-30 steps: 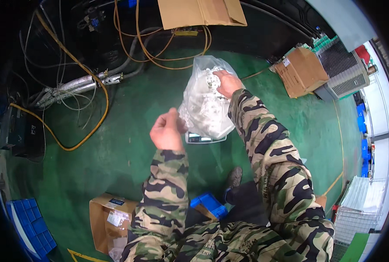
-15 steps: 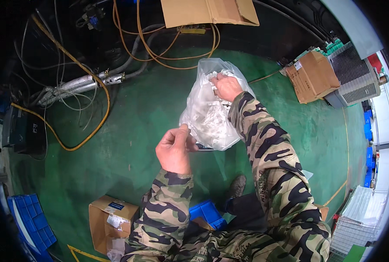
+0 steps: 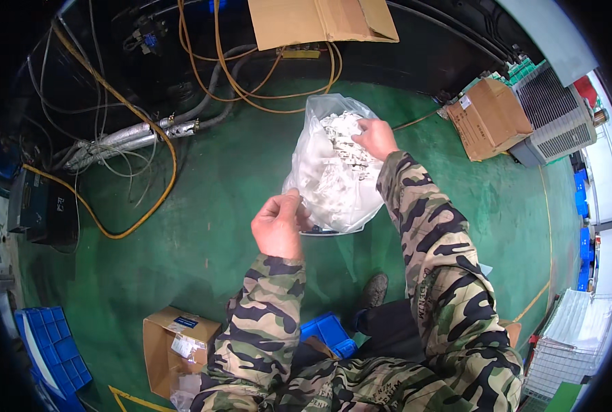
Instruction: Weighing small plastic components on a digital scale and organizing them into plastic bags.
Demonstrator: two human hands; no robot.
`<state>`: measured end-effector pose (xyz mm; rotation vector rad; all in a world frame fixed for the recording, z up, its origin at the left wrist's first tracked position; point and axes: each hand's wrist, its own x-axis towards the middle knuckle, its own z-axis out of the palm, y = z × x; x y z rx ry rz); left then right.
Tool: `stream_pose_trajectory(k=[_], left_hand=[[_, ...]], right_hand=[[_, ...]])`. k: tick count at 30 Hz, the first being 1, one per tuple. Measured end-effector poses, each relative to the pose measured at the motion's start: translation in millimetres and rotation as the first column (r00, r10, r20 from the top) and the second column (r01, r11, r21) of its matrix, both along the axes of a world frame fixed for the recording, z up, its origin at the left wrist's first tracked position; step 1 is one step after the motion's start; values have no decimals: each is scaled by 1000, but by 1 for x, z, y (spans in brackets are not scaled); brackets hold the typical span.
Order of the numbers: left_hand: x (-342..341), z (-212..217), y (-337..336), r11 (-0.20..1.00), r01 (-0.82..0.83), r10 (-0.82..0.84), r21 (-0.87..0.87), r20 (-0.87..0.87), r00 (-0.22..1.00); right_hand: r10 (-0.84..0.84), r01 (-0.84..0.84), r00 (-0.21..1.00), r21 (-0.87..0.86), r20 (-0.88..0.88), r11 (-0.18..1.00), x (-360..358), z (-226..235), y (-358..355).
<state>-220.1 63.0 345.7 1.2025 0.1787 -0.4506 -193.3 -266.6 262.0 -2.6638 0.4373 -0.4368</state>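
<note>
Found white pcs (image 3: pixel 346 147) inside clear bag (image 3: pixel 308 159). Saw L hand (image 3: pixel 277 223) pinched closed on bag's near-left edge, R hand (image 3: pixel 378 139) partly curled at bag's far-right rim, by pcs; can't tell R hold.

Camouflage sleeves (image 3: pixel 265 326) in tan, green and black, with dark lettering; dark trousers (image 3: pixel 393 331), greyish shoe (image 3: pixel 374 290) at lower centre.

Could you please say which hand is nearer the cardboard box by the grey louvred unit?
Right: the right hand is left of the cardboard box; the left hand is farther left, at the plastic bag.
</note>
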Motion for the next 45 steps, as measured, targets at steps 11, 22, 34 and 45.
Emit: stream_pose_trajectory(k=[11, 22, 34, 45], left_hand=[[6, -14, -14, 989, 83, -87, 126, 24, 996], [-2, -7, -13, 947, 321, -321, 14, 12, 947], [-175, -71, -29, 595, 799, -803, 86, 55, 593], [-210, -112, -35, 607, 742, -763, 285, -51, 644]], right_hand=[[-354, -59, 929, 987, 109, 148, -124, 63, 66], [-506, -43, 863, 998, 9, -55, -318, 58, 153], [-224, 108, 974, 906, -15, 409, -323, 43, 185], [-234, 336, 937, 495, -258, 801, -339, 26, 201]])
